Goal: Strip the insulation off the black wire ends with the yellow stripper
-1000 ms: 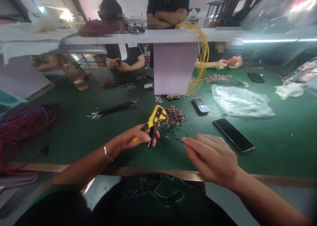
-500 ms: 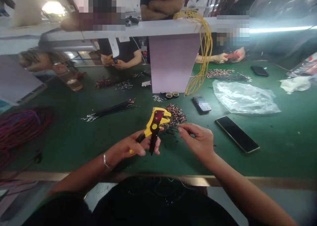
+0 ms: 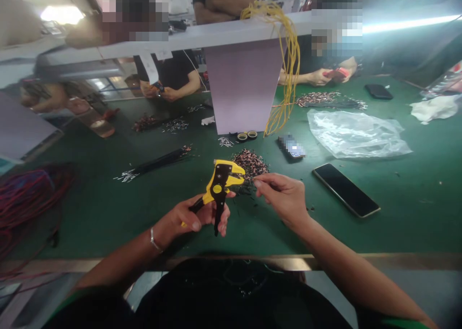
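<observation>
My left hand (image 3: 197, 216) is wrapped around the handles of a yellow and black wire stripper (image 3: 217, 188), its jaws pointing right. Just off those jaws, my right hand (image 3: 283, 194) pinches a thin wire (image 3: 254, 179) between thumb and forefinger. Most of this wire is hidden by the fingers. Behind the tool and fingertips lies a pile of short dark pieces with copper-coloured ends (image 3: 252, 161). Left of it rests a bundle of black wires (image 3: 159, 161) with silvery tips at one end and copper ends at the other.
A black phone (image 3: 345, 189), a smaller phone (image 3: 291, 147) and a clear plastic bag (image 3: 357, 134) lie to the right. Two tape rolls (image 3: 247, 135) sit before a pale upright panel (image 3: 245, 88). Yellow cables (image 3: 290, 74) hang from the shelf; red cables (image 3: 32, 199) coil left. Several people are opposite.
The view has shifted slightly. The wire stripper has turned a little more upright, and its jaws look closer together. My right fingertips are slightly nearer to the jaws.
</observation>
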`<control>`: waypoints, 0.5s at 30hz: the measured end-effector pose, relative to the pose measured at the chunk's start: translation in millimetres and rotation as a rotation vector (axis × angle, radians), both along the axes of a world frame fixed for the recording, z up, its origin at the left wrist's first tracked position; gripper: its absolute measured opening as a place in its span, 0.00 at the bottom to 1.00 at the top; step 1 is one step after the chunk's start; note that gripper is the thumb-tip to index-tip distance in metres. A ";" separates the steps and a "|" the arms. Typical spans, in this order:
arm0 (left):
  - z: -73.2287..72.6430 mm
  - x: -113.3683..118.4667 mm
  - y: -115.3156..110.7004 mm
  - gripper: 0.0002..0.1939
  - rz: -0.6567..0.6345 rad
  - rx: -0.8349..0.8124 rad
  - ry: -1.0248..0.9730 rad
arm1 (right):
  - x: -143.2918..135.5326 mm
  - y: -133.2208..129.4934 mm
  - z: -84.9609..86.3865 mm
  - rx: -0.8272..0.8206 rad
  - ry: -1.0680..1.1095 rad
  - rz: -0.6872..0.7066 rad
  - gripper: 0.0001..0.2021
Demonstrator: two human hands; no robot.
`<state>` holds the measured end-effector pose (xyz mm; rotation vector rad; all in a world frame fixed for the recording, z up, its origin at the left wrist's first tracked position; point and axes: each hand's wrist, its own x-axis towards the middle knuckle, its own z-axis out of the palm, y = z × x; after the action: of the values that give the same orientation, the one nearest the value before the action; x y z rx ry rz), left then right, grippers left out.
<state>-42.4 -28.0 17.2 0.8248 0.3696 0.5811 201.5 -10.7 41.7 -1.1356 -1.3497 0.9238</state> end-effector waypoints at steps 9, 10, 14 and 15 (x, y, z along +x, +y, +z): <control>-2.9 2.6 1.5 0.42 -0.035 -0.093 -0.008 | -2.7 3.5 -4.7 -0.120 0.135 0.106 0.05; -3.6 2.6 1.3 0.42 -0.040 -0.101 -0.015 | -2.9 3.5 -5.9 -0.117 0.135 0.113 0.05; -5.3 2.6 0.9 0.40 -0.083 -0.104 -0.052 | -3.4 3.6 -9.9 -0.130 0.135 0.146 0.05; -5.5 2.8 1.0 0.39 -0.091 -0.101 -0.059 | -3.3 3.7 -10.5 -0.137 0.136 0.153 0.05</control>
<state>-39.6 -27.0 11.7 0.7225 0.3033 0.4965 198.2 -7.0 31.2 -1.0616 -1.2909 1.1986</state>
